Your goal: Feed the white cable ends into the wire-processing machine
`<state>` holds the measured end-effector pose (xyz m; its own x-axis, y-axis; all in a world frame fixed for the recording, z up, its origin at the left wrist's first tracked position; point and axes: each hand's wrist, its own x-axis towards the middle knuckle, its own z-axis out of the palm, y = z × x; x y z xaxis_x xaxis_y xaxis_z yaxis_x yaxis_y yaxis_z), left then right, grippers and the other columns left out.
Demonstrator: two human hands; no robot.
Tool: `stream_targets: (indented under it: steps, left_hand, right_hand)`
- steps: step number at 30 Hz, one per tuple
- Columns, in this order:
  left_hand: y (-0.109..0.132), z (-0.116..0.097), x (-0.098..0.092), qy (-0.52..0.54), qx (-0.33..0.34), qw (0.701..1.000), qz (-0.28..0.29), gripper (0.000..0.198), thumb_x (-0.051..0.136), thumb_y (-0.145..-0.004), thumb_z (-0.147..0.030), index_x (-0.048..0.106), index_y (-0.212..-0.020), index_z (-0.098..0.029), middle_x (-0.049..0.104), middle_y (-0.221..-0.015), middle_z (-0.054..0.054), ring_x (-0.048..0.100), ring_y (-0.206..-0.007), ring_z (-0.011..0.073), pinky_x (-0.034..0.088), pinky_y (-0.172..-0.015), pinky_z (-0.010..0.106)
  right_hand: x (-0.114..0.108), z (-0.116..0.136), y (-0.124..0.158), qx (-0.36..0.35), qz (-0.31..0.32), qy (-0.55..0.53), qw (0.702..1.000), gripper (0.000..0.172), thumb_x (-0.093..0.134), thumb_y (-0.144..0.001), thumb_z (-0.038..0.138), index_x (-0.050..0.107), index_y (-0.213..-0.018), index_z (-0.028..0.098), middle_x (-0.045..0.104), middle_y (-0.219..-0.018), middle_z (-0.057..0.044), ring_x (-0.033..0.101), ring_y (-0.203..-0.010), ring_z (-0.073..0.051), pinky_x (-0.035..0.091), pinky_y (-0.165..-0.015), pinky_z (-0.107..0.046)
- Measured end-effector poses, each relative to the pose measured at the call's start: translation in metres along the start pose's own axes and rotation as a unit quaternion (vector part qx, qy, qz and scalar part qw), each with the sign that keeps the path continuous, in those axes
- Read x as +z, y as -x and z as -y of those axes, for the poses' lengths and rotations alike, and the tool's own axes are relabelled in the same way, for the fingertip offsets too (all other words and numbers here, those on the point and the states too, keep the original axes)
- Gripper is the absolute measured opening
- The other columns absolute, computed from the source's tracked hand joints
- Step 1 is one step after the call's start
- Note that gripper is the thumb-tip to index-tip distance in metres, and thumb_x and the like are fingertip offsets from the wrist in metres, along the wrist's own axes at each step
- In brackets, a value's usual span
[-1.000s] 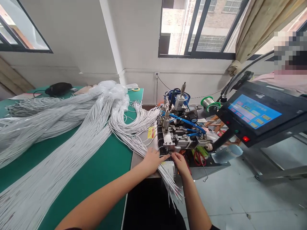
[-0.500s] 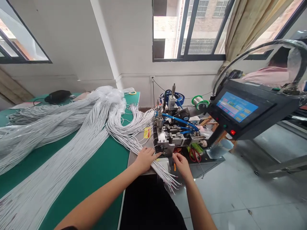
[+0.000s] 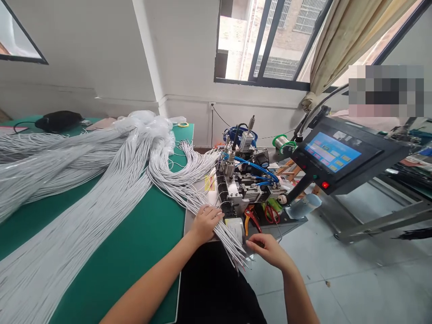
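Note:
My left hand (image 3: pixel 205 224) lies over a bundle of thin white cables (image 3: pixel 192 202), its fingers curled around them at the table's edge beside the machine. The loose cable ends (image 3: pixel 240 257) hang past the edge in front of my lap. Close to these ends, my right hand (image 3: pixel 270 250) is held in a pinch, thumb and forefinger nearly together. Whatever may be between those fingertips is too small to make out. Just ahead of both hands stands a bench machine (image 3: pixel 248 180) with metal cylinders and blue air hoses.
Long white cables (image 3: pixel 94 216), partly wrapped in plastic, spread over the green table (image 3: pixel 135 252). Orange-handled pliers (image 3: pixel 250 219) and red-handled scissors (image 3: pixel 272 213) lie by the machine. A control screen (image 3: pixel 332 150) juts out at right, with a clear tub (image 3: pixel 305 206) below. Another person sits behind it.
My right hand has drawn back from the machine's front, down and right toward the cable ends, uncovering the pliers. My left hand stays on the bundle with its fingers more curled. The view has shifted.

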<state>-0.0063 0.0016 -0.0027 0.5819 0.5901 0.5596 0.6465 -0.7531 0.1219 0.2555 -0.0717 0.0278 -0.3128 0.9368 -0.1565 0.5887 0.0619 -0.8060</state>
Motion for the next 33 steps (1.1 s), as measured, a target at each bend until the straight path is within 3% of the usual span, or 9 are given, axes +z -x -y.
stream_targets:
  steps: [3,10,17,23,25,30,33]
  left_hand:
    - [0.001,0.0,-0.001,0.006,0.026,0.999,-0.019,0.038,0.044,-0.078,-0.005,0.062,-0.107,-0.021,0.066,-0.098,0.005,0.057,-0.094,0.0182,0.032,-0.096,0.04]
    - [-0.001,0.0,-0.004,-0.002,0.049,0.997,-0.054,0.029,0.043,-0.085,-0.009,0.061,-0.105,-0.021,0.062,-0.084,0.002,0.055,-0.085,0.0166,0.032,-0.093,0.039]
    - [-0.001,0.003,-0.002,-0.016,0.085,0.996,-0.028,0.031,0.043,-0.087,-0.011,0.059,-0.111,-0.022,0.059,-0.083,0.004,0.052,-0.08,0.0165,0.037,-0.086,0.034]
    - [0.0,0.003,0.0,-0.007,0.074,0.997,-0.019,0.027,0.042,-0.089,-0.016,0.059,-0.11,-0.021,0.06,-0.085,0.004,0.052,-0.081,0.0174,0.037,-0.084,0.035]
    - [0.0,0.003,0.0,-0.003,0.067,0.997,-0.021,0.026,0.042,-0.09,-0.018,0.06,-0.109,-0.021,0.06,-0.084,0.004,0.052,-0.081,0.0175,0.038,-0.084,0.035]
    - [-0.001,0.002,-0.001,-0.002,0.068,0.997,-0.027,0.03,0.041,-0.091,-0.017,0.058,-0.116,-0.02,0.061,-0.089,0.005,0.053,-0.085,0.0168,0.039,-0.084,0.033]
    - [0.0,0.002,-0.001,0.003,0.075,0.996,-0.037,0.035,0.04,-0.092,-0.017,0.054,-0.124,-0.022,0.063,-0.091,0.004,0.055,-0.085,0.0161,0.038,-0.085,0.033]
  right_hand:
    - [0.001,0.01,0.0,-0.012,0.044,0.01,0.999,0.036,0.054,-0.087,0.045,0.066,-0.071,0.016,0.056,-0.063,0.0,0.044,-0.06,-0.013,0.029,-0.053,-0.024]
    - [0.007,0.024,-0.01,-0.026,0.074,-0.028,0.997,0.031,0.057,-0.086,0.043,0.067,-0.078,0.015,0.056,-0.068,0.0,0.044,-0.063,-0.013,0.032,-0.056,-0.023]
    - [0.006,0.024,-0.02,-0.016,-0.007,-0.029,0.999,0.035,0.053,-0.088,0.046,0.061,-0.075,0.015,0.048,-0.064,0.001,0.037,-0.058,-0.011,0.027,-0.052,-0.023]
    - [0.007,0.028,-0.024,-0.016,0.132,-0.045,0.99,0.033,0.061,-0.083,0.046,0.061,-0.076,0.014,0.048,-0.063,0.002,0.04,-0.057,-0.01,0.028,-0.05,-0.022]
    - [0.007,0.029,-0.024,-0.016,0.141,-0.047,0.989,0.032,0.062,-0.082,0.045,0.06,-0.076,0.014,0.047,-0.063,0.002,0.039,-0.056,-0.01,0.028,-0.05,-0.021]
    - [0.004,0.025,-0.028,-0.021,-0.006,-0.06,0.998,0.034,0.054,-0.086,0.048,0.057,-0.075,0.017,0.047,-0.065,0.003,0.039,-0.059,-0.011,0.031,-0.052,-0.022]
    - [0.004,0.021,-0.036,-0.015,-0.106,-0.12,0.987,0.034,0.056,-0.084,0.051,0.056,-0.077,0.018,0.049,-0.065,0.002,0.042,-0.059,-0.012,0.034,-0.053,-0.023]
